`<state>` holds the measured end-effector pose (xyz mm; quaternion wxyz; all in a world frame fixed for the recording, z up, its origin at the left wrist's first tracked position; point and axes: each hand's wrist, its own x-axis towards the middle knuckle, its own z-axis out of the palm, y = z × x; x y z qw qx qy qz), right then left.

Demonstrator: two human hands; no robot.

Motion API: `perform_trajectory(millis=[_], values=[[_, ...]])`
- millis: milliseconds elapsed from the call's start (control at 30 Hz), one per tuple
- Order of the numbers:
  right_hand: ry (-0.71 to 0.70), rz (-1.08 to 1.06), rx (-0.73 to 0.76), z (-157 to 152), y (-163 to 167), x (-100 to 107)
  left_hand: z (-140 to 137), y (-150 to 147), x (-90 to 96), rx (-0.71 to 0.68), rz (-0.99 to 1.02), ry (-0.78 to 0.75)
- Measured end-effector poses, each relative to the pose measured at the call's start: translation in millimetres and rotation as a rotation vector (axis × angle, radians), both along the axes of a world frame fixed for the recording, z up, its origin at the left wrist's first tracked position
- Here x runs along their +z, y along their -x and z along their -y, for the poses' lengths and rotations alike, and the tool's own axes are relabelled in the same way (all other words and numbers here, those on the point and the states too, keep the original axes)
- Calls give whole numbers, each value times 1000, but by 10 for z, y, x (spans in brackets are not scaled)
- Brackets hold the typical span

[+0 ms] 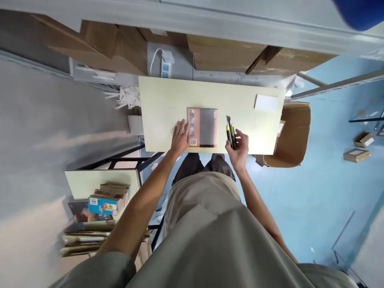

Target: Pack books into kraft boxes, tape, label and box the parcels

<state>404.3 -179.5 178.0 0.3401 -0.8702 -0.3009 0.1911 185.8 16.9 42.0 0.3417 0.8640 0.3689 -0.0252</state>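
Note:
A pale yellow table top (165, 100) lies in front of me. On it rests a book (208, 127) with a pink and grey cover and a barcode at its lower left corner. My left hand (180, 138) lies flat on the table at the book's left edge, fingers stretched out and touching or nearly touching it. To the right of the book, my right hand (239, 150) is closed around a yellow and black utility knife (229, 130). The knife's head points away from me.
A white paper (266, 103) lies at the table's right. An open cardboard box (295, 136) stands beyond that edge. Behind the table are more cardboard boxes (228, 52) and a power strip (166, 67). Books and a blue box (103, 205) sit on a lower table at left.

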Motion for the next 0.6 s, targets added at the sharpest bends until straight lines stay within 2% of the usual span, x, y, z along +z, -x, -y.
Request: perform_trajectory(millis=[133, 267, 433, 600], values=[[140, -157, 28, -140, 588, -310, -231, 148, -45, -143, 4, 17], [205, -253, 109, -609, 991, -623, -683, 232, -158, -243, 68, 10], [362, -160, 212, -1240, 1143, -851, -1109, 238, -367, -353, 143, 9], [464, -68, 225, -1651, 1136, -1005, -1190, 264, -471, -393, 175, 13]])
